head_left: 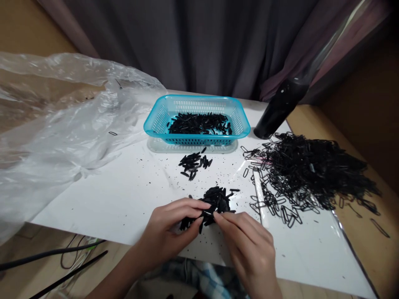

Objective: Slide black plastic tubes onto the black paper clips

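My left hand point(170, 228) and my right hand point(246, 241) meet near the front edge of the white sheet point(131, 195). Together they pinch a small black piece point(206, 214) between their fingertips. The left hand also cradles a few more black pieces under its fingers. Just beyond the fingertips lies a small heap of black pieces point(218, 198). A second small heap point(195, 162) lies farther back. Behind it a turquoise plastic basket point(156, 120) holds many of the same black pieces point(199, 123).
A large tangle of thin black loops point(311, 170) covers the right side, on clear film. A black-filled clear tube point(280, 106) leans at the back right. Crumpled clear plastic bag point(62, 124) fills the left. Black cables point(62, 257) run below the table edge. Grey curtain behind.
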The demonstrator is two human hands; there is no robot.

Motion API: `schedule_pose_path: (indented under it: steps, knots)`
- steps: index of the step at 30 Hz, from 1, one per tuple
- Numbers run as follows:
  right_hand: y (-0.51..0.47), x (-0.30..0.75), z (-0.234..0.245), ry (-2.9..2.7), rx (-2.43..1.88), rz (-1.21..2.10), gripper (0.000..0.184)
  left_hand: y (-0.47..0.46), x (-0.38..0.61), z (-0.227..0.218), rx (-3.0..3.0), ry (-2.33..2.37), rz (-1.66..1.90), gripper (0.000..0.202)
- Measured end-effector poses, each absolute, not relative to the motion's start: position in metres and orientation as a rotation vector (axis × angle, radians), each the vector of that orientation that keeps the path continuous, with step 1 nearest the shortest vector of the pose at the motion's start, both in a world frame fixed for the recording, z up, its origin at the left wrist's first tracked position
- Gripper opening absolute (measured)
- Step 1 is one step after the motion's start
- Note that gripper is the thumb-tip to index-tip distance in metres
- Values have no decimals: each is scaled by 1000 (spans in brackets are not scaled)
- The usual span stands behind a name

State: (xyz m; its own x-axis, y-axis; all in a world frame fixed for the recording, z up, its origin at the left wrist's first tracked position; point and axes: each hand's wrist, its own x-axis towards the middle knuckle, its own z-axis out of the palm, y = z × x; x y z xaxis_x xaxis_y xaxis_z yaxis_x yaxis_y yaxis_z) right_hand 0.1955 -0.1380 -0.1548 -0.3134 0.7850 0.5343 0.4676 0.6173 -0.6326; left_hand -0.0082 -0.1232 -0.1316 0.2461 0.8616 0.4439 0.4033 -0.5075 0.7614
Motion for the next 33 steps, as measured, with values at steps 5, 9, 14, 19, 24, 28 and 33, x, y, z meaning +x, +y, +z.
schedule_pose_path:
  steps: [5,9,14,19,24,28,33]
  knots:
    - [-139,201,-148,-1929,-876,615,37,-122,-6,-130,2017,1166,1219,18]
    - [-140,201,-144,-1894,-832,643,36,-121,-6,-131,1999,1199,1215,16]
    - [-140,197,-148,-1829,-953,576,37,-123,-9,-132,1971,1165,1202,17]
    - [-138,195,-149,-1860,-989,542,35,-124,-10,-133,1977,1143,1216,18]
    - [-135,194,-143,-1905,-985,494,31,-123,-9,-133,1991,1141,1218,19]
    - [-134,194,-143,-1932,-991,462,31,-123,-9,-132,2013,1151,1216,18]
    - [-134,194,-145,-1976,-994,410,30,-123,-8,-134,2040,1147,1190,19]
